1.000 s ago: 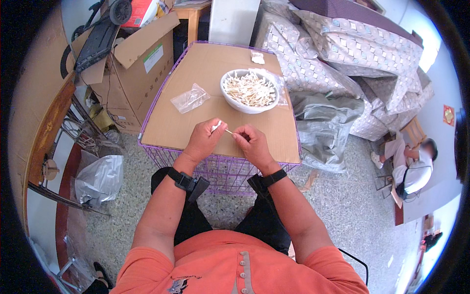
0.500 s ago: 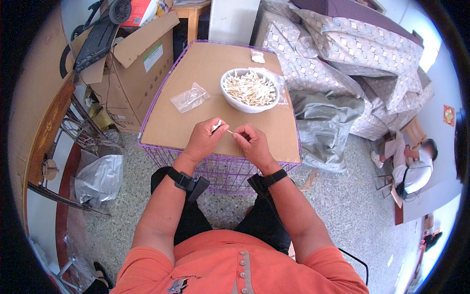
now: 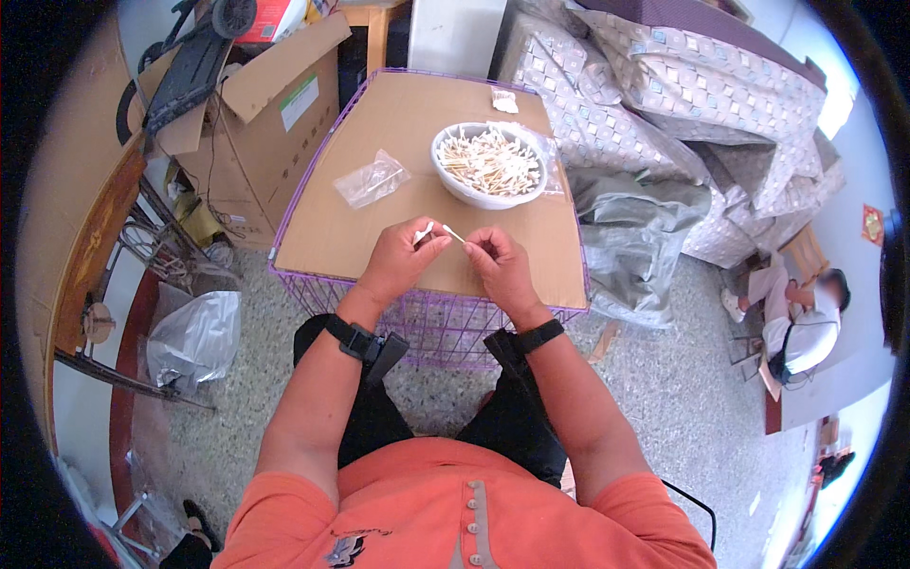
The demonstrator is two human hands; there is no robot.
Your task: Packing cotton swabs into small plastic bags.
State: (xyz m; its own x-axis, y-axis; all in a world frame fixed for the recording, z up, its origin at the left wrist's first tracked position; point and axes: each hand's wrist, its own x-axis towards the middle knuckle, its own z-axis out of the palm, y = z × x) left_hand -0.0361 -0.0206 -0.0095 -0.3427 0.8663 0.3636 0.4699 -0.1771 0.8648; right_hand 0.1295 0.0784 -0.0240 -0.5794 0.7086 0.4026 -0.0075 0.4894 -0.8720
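The cotton swab (image 3: 442, 230) lies nearly level between the two hands, just nearer the person than the white bowl (image 3: 462, 186), its long axis running left to right. The left hand (image 3: 398, 263) pinches its fluffy white tip with fingers closed tight; the right hand (image 3: 500, 268) nips the thin pale stick end, fingers likewise closed. Both hands are equally near. The bowl, round and smooth, brims with similar sticks; left of it lies a crinkled clear plastic bag (image 3: 373, 179) on the flat brown cardboard top (image 3: 332, 237)

Orange short-sleeved shirt (image 3: 455, 517), grey button placket; dark trousers (image 3: 517, 431); black wrist straps (image 3: 353, 338) on both forearms.
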